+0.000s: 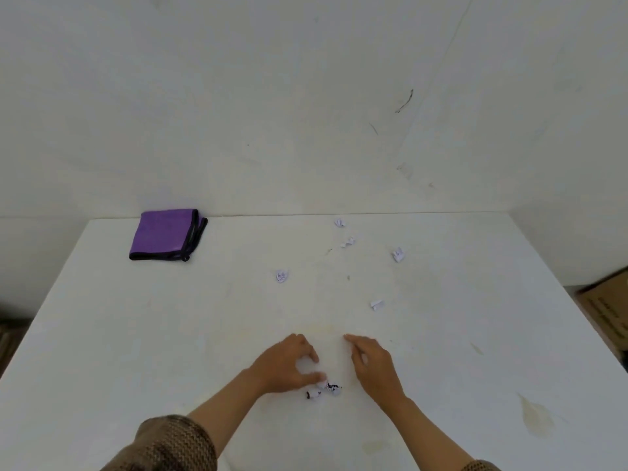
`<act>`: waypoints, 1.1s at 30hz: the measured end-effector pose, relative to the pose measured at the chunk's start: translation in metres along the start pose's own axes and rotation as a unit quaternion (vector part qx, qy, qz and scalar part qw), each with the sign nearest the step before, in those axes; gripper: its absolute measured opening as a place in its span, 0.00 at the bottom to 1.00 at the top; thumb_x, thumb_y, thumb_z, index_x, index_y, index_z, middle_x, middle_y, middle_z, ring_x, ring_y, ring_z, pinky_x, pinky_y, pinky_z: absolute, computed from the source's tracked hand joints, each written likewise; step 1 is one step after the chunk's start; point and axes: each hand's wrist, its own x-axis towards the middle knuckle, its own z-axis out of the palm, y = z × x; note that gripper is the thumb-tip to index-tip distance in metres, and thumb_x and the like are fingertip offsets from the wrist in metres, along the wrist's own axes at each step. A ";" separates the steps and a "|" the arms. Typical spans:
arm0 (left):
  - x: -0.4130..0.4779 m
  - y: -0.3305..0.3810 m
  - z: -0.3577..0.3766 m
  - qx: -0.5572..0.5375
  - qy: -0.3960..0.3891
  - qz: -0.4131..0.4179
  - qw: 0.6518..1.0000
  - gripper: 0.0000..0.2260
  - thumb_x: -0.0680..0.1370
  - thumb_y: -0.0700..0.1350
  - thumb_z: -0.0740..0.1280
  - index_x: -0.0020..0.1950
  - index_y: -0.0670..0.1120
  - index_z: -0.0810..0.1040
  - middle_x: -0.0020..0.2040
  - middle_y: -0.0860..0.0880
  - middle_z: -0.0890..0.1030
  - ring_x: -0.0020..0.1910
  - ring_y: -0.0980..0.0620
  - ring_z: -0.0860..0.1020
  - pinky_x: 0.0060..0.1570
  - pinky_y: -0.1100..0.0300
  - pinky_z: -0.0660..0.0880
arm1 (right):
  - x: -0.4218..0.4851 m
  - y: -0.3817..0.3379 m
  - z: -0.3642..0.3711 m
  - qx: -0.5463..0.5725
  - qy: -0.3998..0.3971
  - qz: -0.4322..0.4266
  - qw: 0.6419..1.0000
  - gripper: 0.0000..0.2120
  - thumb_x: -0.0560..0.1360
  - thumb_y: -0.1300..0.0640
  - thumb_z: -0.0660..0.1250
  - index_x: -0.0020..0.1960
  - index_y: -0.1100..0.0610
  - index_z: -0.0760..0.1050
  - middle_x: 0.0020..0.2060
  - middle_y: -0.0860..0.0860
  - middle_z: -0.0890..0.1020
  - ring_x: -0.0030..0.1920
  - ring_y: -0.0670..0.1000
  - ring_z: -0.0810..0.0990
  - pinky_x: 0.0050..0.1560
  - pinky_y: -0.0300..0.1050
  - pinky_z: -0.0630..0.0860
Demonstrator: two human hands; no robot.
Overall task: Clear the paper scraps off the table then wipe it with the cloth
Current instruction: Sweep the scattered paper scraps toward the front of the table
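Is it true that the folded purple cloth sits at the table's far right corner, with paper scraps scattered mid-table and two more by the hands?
No. The head view shows the purple cloth at the far left corner of the table, not the right. The rest holds: paper scraps scattered mid-table, two more scraps by the left hand and right hand.

The table (102,334) is cut off by the bottom edge, so its near side is not seen. The sleeves (170,443) are cropped there too. Right of the table, a box (608,307) is cut by the picture's edge, and its print is too blurred to be read. Left of the table, dark shapes (10,331) cannot be made out. Marks on the scraps (331,389) at the table's front are too small to be read. Whether these are touched by the left hand (285,365) cannot be told.
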 end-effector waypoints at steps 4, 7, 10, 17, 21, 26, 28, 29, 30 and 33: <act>0.036 -0.014 -0.041 0.054 0.120 0.003 0.991 0.14 0.76 0.44 0.64 0.60 0.45 0.74 0.60 0.44 0.73 0.60 0.46 0.70 0.61 0.52 0.69 | 0.031 -0.001 -0.013 -0.007 0.075 0.027 0.997 0.15 0.76 0.68 0.61 0.61 0.59 0.76 0.59 0.54 0.78 0.63 0.54 0.73 0.61 0.30 0.60; 0.062 -0.027 -0.070 0.145 0.130 -0.031 0.980 0.21 0.77 0.39 0.61 0.70 0.48 0.67 0.75 0.44 0.60 0.71 0.44 0.60 0.66 0.52 0.65 | 0.055 0.002 -0.019 -0.057 0.000 0.070 0.996 0.22 0.78 0.63 0.58 0.71 0.56 0.64 0.73 0.53 0.63 0.73 0.53 0.57 0.71 0.42 0.54; 0.080 -0.035 -0.089 0.189 0.076 -0.093 0.975 0.26 0.79 0.40 0.57 0.75 0.54 0.55 0.78 0.48 0.45 0.76 0.46 0.48 0.71 0.51 0.56 | 0.071 0.009 -0.021 -0.123 -0.019 0.082 0.989 0.24 0.78 0.62 0.57 0.73 0.53 0.60 0.75 0.52 0.57 0.75 0.54 0.50 0.73 0.49 0.52; 0.089 -0.057 -0.082 0.021 0.150 -0.106 0.983 0.16 0.78 0.36 0.60 0.65 0.43 0.73 0.64 0.44 0.74 0.63 0.47 0.70 0.59 0.60 0.69 | 0.082 0.017 -0.027 -0.146 0.094 0.044 0.984 0.22 0.74 0.69 0.60 0.67 0.59 0.70 0.67 0.56 0.70 0.65 0.53 0.60 0.65 0.54 0.70; 0.080 -0.047 -0.066 -0.018 0.187 -0.089 0.978 0.11 0.78 0.36 0.62 0.57 0.40 0.78 0.51 0.42 0.77 0.51 0.47 0.75 0.47 0.66 0.67 | 0.086 0.026 -0.031 -0.128 -0.001 0.081 0.989 0.21 0.78 0.68 0.55 0.70 0.59 0.66 0.71 0.56 0.65 0.70 0.54 0.60 0.68 0.41 0.60; 0.049 -0.009 -0.036 -0.143 0.225 -0.075 0.961 0.05 0.73 0.37 0.69 0.46 0.45 0.80 0.43 0.48 0.79 0.37 0.61 0.75 0.39 0.73 0.69 | 0.068 0.024 -0.024 -0.108 0.023 0.078 0.991 0.11 0.77 0.67 0.58 0.55 0.63 0.77 0.52 0.56 0.77 0.56 0.53 0.71 0.51 0.37 0.69; 0.032 0.003 -0.020 -0.186 0.192 -0.079 0.960 0.06 0.72 0.38 0.70 0.44 0.48 0.78 0.41 0.51 0.79 0.36 0.59 0.75 0.38 0.74 0.71 | 0.054 0.022 -0.021 -0.116 0.033 0.072 0.990 0.09 0.76 0.65 0.60 0.52 0.59 0.77 0.47 0.54 0.76 0.52 0.52 0.72 0.45 0.42 0.73; 0.023 0.007 -0.012 -0.199 0.166 -0.081 0.962 0.06 0.72 0.39 0.71 0.43 0.49 0.78 0.40 0.53 0.79 0.35 0.59 0.75 0.38 0.74 0.71 | 0.047 0.021 -0.020 -0.113 0.042 0.071 0.990 0.08 0.75 0.65 0.60 0.52 0.58 0.76 0.45 0.53 0.75 0.49 0.52 0.74 0.42 0.44 0.74; 0.015 0.010 -0.005 -0.205 0.142 -0.081 0.965 0.06 0.71 0.40 0.71 0.42 0.50 0.78 0.40 0.54 0.80 0.34 0.60 0.75 0.37 0.74 0.71 | 0.040 0.019 -0.019 -0.100 0.047 0.075 0.991 0.08 0.75 0.64 0.61 0.52 0.56 0.75 0.43 0.52 0.74 0.46 0.51 0.75 0.41 0.44 0.74; -0.004 0.014 0.016 -0.206 0.097 -0.075 0.971 0.04 0.72 0.42 0.71 0.42 0.51 0.79 0.41 0.54 0.81 0.33 0.63 0.74 0.36 0.73 0.70 | 0.018 0.014 -0.013 -0.052 0.024 0.055 0.997 0.10 0.74 0.62 0.63 0.54 0.54 0.76 0.44 0.50 0.75 0.42 0.46 0.73 0.44 0.38 0.72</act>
